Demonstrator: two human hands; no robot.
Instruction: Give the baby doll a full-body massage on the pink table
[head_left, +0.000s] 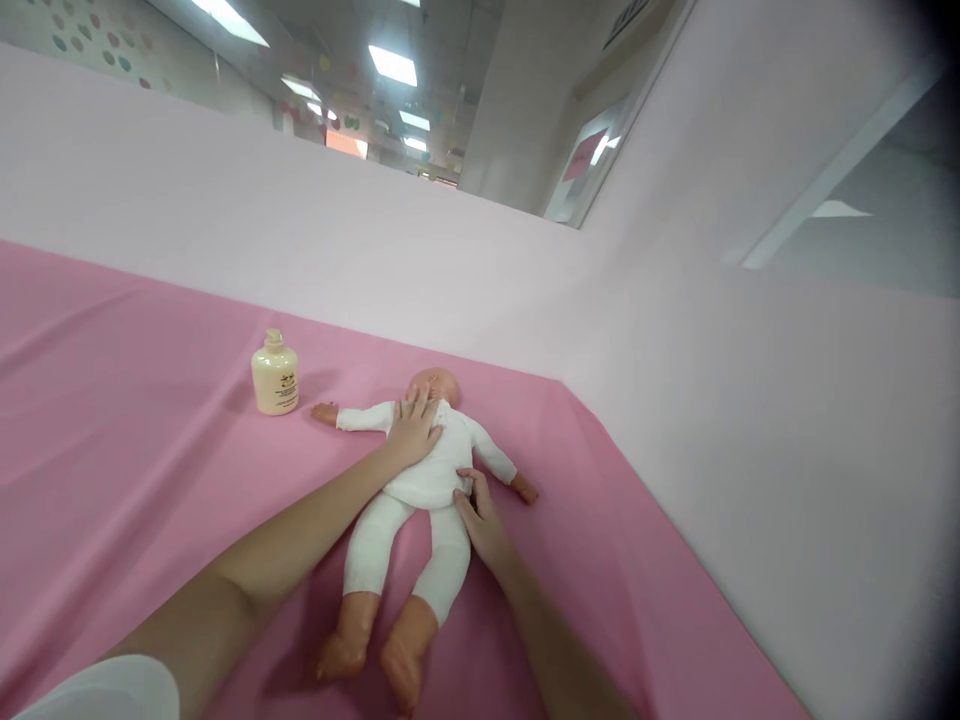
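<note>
A baby doll (427,480) in a white top and white leggings lies face up on the pink sheet, head toward the wall and arms spread. My left hand (414,430) rests flat on its upper chest, fingers stretched toward the chin. At the doll's waist, on the right side, my right hand (480,510) has its thumb and curled index finger at the hem of the white top (431,475); its other fingers are hidden. Both bare feet of the doll point toward me.
A cream pump bottle (275,375) stands left of the doll's outstretched hand. The pink sheet (150,420) has folds on the left. A white wall (337,250) runs behind and along the right side, with a wide window or mirror (420,100) above.
</note>
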